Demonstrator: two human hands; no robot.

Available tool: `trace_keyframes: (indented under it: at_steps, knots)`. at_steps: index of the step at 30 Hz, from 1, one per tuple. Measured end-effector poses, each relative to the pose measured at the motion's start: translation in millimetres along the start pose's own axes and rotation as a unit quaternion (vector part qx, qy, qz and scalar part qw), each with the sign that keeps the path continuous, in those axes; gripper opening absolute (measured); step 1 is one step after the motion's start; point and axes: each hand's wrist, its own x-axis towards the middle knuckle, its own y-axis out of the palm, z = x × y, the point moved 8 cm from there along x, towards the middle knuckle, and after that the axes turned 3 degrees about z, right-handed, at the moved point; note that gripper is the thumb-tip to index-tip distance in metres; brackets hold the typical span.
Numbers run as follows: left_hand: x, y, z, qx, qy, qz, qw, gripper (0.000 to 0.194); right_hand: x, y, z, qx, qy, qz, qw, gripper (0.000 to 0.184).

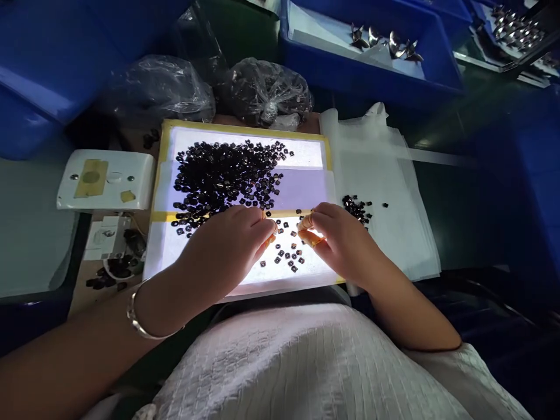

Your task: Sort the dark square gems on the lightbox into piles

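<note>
Over the lit white panel, my left hand is closed in a pinch beside several scattered small black pieces. What is between its fingertips, if anything, is too small to make out. Facing it from the right, my right hand is also pinched, its fingertips close to single black pieces and their contents hidden. The fingertips look yellowish. A dense heap of the same small black pieces covers the panel's upper left, partly behind my left hand. A smaller cluster of them lies just beyond my right hand.
White paper sheets lie right of the panel. A white switch plate stands at the left, loose black parts below it. Clear plastic bags sit behind the panel. A blue bin holds shiny metal parts.
</note>
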Motion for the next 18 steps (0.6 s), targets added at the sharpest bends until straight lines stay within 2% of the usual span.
trace_keyframes:
  at_steps: [4, 5, 9, 15, 18]
  knots:
    - [-5.4, -6.1, 3.5, -0.082, 0.004, 0.012, 0.997, 0.02, -13.6, -1.5, -15.3, 0.013, 0.018, 0.089, 0.996, 0.022]
    - [-5.9, -6.3, 5.4, -0.086, 0.001, 0.017, 0.996, 0.021, -13.8, -2.0, -16.0, 0.004, 0.017, 0.089, 0.996, 0.02]
    - [-2.4, -3.3, 12.7, -0.068, -0.018, 0.021, 0.997, 0.02, -1.1, -4.1, -5.2, -0.039, -0.012, 0.006, 0.999, 0.015]
    - [7.1, -1.5, 11.8, -0.009, -0.017, 0.013, 1.0, 0.019, 25.4, 20.7, 8.4, -0.115, -0.023, 0.025, 0.993, 0.018]
    - [10.7, -5.5, 9.9, 0.0, -0.012, -0.001, 1.0, 0.008, 24.3, 12.5, 3.0, -0.084, -0.021, -0.005, 0.996, 0.02]
